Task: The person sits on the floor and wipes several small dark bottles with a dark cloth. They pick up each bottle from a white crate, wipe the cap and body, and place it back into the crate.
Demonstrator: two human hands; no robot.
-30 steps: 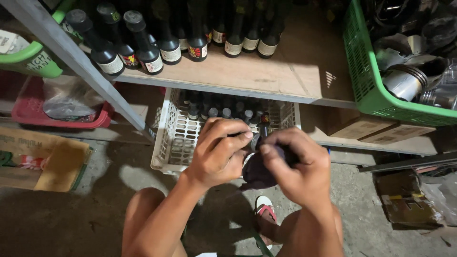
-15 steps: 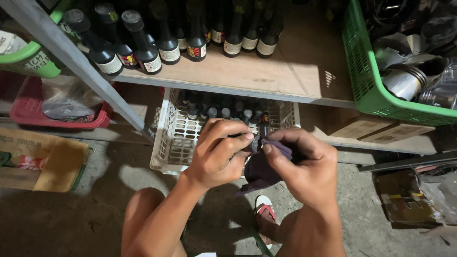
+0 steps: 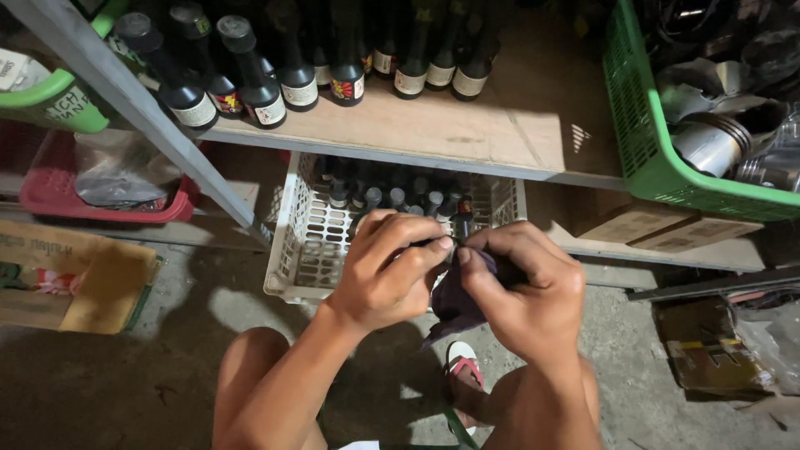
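Your two hands are together in front of you, just above the near edge of the white plastic crate [image 3: 310,242]. Your left hand [image 3: 385,275] is closed, its thumb and forefinger pinching something small at the point where both hands meet. Your right hand [image 3: 527,290] is clamped on a dark purple cloth [image 3: 452,307], which hangs down under your fingers.

Compared with a second ago, the change is small but clear. Before, the cloth was bunched like a dark ball between the hands, and your right hand was curled over it. Now the cloth is drawn out and thinner, and the fingertips of both hands meet at one point. I judge that you moved from wiping broadly to a finer grip on one small part. What exactly is pinched there I cannot tell; your fingers hide it.

Beyond your hands, the crate holds dark bottles [image 3: 392,198] standing upright with their caps showing. Above it, farther from you, a wooden shelf [image 3: 467,125] carries a row of taller dark bottles [image 3: 250,79]. To the right of your right hand a green basket [image 3: 646,158] holds metal parts. Below your right hand you can see your sandal [image 3: 462,367] on the concrete floor.
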